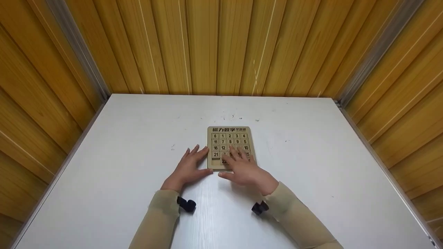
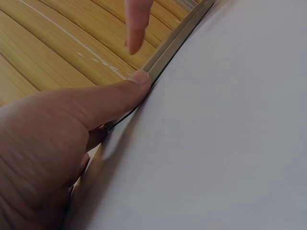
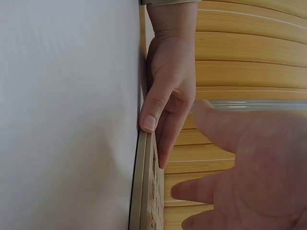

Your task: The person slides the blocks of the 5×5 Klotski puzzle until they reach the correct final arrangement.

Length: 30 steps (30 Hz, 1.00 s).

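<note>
A beige number sliding puzzle [image 1: 216,165] lies flat on the white table, with numbered tiles in rows and dark lettering along its top. The slot at its lower left corner holds no tile. My left hand [image 1: 188,169] rests at that corner, thumb against the near edge and a fingertip at the left side. In the left wrist view the thumb touches the board's edge [image 2: 177,40]. Spread over the lower right tiles, my right hand [image 1: 246,172] has its fingers extended and hides several of them. Whether its fingertips touch the tiles I cannot tell.
The white table [image 1: 114,180] reaches out on all sides of the puzzle, with small dark marks beyond it. Yellow wood-look panels [image 1: 200,48] stand at the back and both sides. Each wrist wears a small black device [image 1: 187,204].
</note>
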Motion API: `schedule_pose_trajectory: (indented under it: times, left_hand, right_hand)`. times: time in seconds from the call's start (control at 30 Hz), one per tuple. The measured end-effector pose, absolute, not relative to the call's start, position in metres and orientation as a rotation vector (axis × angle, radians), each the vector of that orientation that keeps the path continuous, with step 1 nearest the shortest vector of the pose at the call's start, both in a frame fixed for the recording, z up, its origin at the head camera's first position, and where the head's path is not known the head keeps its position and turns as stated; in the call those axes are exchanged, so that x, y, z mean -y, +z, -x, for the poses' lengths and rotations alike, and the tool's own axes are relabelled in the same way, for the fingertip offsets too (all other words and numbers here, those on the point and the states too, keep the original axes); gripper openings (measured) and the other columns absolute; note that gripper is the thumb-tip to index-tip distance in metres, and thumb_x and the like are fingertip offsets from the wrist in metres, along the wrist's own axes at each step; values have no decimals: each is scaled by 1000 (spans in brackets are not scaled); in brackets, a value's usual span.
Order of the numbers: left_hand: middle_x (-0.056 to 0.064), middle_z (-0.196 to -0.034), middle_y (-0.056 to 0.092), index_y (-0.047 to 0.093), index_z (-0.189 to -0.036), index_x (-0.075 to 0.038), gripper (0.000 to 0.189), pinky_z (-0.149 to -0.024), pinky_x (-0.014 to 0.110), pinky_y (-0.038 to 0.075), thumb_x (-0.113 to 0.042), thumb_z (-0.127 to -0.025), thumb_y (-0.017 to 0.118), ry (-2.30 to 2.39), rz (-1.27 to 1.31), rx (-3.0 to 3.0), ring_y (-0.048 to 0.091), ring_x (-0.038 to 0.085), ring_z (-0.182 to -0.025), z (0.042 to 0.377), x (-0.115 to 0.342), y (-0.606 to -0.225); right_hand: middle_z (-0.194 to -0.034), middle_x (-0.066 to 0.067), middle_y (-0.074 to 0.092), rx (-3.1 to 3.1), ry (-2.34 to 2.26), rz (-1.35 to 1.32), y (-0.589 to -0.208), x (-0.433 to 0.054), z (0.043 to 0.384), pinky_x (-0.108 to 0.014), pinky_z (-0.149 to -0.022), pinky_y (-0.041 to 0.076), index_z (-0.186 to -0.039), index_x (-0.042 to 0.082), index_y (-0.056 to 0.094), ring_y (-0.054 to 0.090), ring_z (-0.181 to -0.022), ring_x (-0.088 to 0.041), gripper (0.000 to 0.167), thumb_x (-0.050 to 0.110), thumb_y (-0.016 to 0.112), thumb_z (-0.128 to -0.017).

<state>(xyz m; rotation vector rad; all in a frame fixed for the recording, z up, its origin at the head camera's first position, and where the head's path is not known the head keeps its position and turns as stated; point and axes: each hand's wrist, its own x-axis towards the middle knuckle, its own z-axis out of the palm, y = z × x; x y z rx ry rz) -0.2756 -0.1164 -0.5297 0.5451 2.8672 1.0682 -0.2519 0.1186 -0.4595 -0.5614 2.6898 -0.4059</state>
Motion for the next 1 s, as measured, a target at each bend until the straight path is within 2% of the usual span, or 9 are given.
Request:
schedule_pose_trajectory:
  times: [0.13,0.33,0.5,1.0]
  left_hand:
    - [2,-163,44,43,-157,-14,86,-135,51,8,-46,-86,80,1056,-548,-2874,24,30,-160,276,116,-529]
    - [4,-164,42,42,-158,-15,88,-134,55,8,-51,-86,78,1066,-545,-2868,22,32,-160,275,116,-528]
    - [4,-163,43,43,-157,-14,87,-134,54,8,-51,-86,78,1059,-558,-2878,24,31,-160,275,116,-528]
    - [4,-163,44,44,-157,-13,85,-134,53,7,-43,-86,80,1060,-560,-2873,24,31,-160,276,116,-528]
  right_hand:
    - [-175,-11,-2,-2698,-444,583,-464,-113,262,-74,-126,3,-165,24,26,-5,-161,-42,80,63,51,-100]
    - [-174,-8,-10,-2685,-490,559,-472,-108,269,-70,-127,-3,-165,32,20,-11,-160,-40,81,69,47,-98]
    - [-174,-6,-12,-2675,-494,536,-475,-108,271,-69,-127,-6,-164,36,21,-13,-160,-38,80,72,46,-97]
    - [-175,-2,-9,-2639,-478,551,-471,-117,252,-68,-129,1,-163,41,25,-12,-162,-34,72,66,49,-99]
